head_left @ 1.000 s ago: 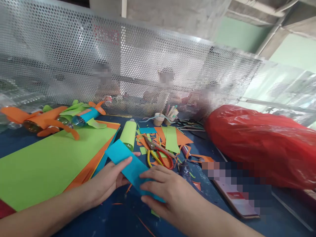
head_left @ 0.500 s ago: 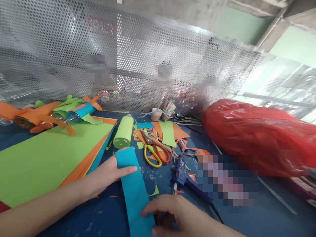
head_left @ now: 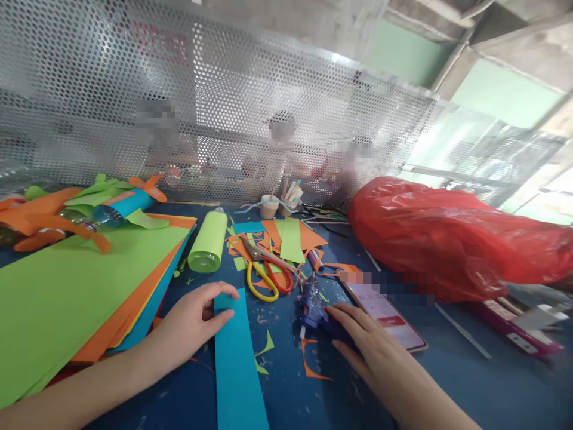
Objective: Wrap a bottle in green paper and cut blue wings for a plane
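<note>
A blue paper strip point(head_left: 239, 364) lies lengthwise toward me on the dark blue table. My left hand point(head_left: 197, 316) has its thumb and forefinger closed on the far left end of the strip. To the right, my right hand point(head_left: 371, 352) has its fingers around the handle of a blue hot glue gun point(head_left: 312, 307), which lies with its nozzle away from me. Scissors point(head_left: 268, 275) with yellow and red handles rest beyond the strip. A bottle wrapped in green paper point(head_left: 209, 242) lies left of them. A phone point(head_left: 389, 319) is beside my right hand.
Stacked coloured paper point(head_left: 89, 286) covers the left side, with paper-wrapped bottles point(head_left: 123, 206) behind. Paper scraps point(head_left: 290, 239) and cups of pens point(head_left: 289, 203) sit toward the perforated metal screen point(head_left: 233, 89). A red plastic bag point(head_left: 439, 233) bulges at the right.
My right hand has left the blue strip and moved right onto the glue gun. The strip's far end, raised and curled over my left hand before, now lies flatter under my left fingers.
</note>
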`<state>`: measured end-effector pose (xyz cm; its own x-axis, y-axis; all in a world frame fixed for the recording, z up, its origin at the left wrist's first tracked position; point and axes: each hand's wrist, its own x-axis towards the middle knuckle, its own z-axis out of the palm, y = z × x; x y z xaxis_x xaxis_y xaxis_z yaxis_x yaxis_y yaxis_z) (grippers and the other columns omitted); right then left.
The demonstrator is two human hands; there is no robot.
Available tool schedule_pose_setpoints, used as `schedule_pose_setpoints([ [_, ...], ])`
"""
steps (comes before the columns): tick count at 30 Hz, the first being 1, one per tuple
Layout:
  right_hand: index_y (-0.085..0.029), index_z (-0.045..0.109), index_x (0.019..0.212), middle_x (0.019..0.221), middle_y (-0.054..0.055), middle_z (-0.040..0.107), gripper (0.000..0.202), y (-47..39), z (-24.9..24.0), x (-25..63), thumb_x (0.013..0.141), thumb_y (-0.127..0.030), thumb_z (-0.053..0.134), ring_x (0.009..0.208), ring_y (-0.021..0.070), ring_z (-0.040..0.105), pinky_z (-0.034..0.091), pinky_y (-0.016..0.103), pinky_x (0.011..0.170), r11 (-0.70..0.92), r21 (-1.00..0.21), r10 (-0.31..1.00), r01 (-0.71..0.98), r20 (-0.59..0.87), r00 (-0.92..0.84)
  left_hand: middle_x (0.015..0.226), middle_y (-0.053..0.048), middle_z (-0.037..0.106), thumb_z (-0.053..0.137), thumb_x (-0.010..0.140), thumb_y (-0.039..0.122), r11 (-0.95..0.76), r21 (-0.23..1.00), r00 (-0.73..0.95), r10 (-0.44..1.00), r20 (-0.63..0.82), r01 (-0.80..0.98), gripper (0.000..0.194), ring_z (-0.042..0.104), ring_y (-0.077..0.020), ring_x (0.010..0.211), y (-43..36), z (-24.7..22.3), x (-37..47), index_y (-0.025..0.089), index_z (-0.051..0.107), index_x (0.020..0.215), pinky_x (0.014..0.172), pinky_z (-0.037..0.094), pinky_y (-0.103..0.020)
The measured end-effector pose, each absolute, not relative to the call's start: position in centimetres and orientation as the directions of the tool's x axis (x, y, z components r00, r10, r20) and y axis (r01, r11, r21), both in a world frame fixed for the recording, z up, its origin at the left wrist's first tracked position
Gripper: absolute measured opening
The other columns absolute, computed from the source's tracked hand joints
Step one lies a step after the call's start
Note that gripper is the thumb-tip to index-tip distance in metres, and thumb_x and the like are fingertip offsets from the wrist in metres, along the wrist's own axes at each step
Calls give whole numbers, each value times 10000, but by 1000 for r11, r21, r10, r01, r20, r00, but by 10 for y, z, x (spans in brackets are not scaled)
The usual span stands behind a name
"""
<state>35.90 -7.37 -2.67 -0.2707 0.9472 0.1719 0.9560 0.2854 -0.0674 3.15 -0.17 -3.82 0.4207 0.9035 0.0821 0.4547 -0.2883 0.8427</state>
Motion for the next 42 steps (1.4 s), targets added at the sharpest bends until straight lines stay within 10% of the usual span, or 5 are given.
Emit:
schedule_pose_setpoints([
  [13,-173,574,1253,1313,160,576,394,-58,-11,361,873,-209,478,1207,285,557,452,480,1020,255,-117,965,960,96,-245,1169,-74,681,552,884,309,-603,544,480,796,367,583,299,623,-270,1102,-5,-43,34,269,656,1161,930,516,-426],
  [23,-165,656,1059,1008,91,700,203,20,40,297,963,-253,500,945,232,655,511,366,841,202,-12,979,979,-31,-202,1056,-58,713,491,852,84,-712,494,604,694,392,498,328,630,-226,1046,6,-41,36,245,705,1039,925,517,-420],
  [28,-171,581,1174,1186,80,605,270,57,29,286,940,-307,574,975,213,629,538,418,822,187,1,971,982,-150,-185,1201,-88,634,507,855,89,-695,484,610,711,351,532,318,587,-252,1134,3,-40,35,248,690,1062,968,486,-472],
  [33,-179,582,1177,1197,82,601,264,62,27,290,944,-301,568,981,215,626,538,412,825,161,-72,967,984,-186,-172,1441,-81,409,483,909,163,-699,414,601,714,359,583,304,440,-315,1288,-12,-40,25,302,662,1112,1008,432,-551],
  [42,-128,640,1019,924,79,696,183,57,37,307,955,-229,501,836,194,658,526,366,795,171,-412,984,895,112,-137,1223,-40,583,451,965,291,-675,461,529,737,419,576,255,530,-223,1182,-22,-44,21,305,564,1194,1011,460,-405],
])
